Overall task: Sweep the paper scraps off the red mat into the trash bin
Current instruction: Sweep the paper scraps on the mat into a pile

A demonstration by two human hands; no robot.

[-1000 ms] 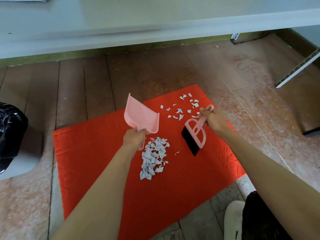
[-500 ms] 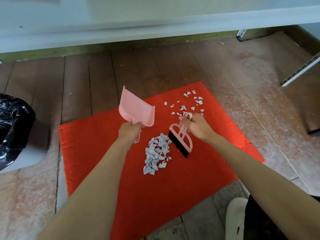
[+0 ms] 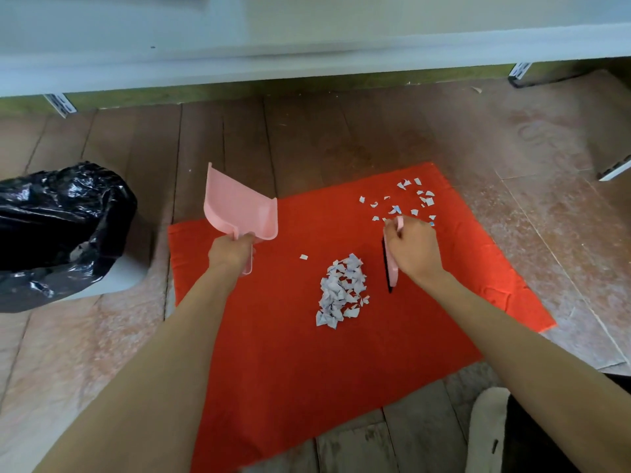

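Covering worn wooden floorboards (image 3: pixel 307 138), the red mat (image 3: pixel 307 370) lies below a pale grey ledge (image 3: pixel 307 46). Trash bin (image 3: pixel 61 233), lined with black plastic, stands off the mat's left edge. Paper scraps form one heap (image 3: pixel 341 291) at mid-mat; loose scraps (image 3: pixel 409 199) remain at the far right corner. Left hand (image 3: pixel 232 250) is closed around the handle of a pink dustpan (image 3: pixel 239 209), raised and tilted. Right hand (image 3: pixel 413 250) is closed around a pink brush (image 3: pixel 389 264), bristles beside the heap's right side. Compared with half a second ago, the brush stands nearly edge-on, and one stray scrap (image 3: pixel 303 257) lies left of the heap.
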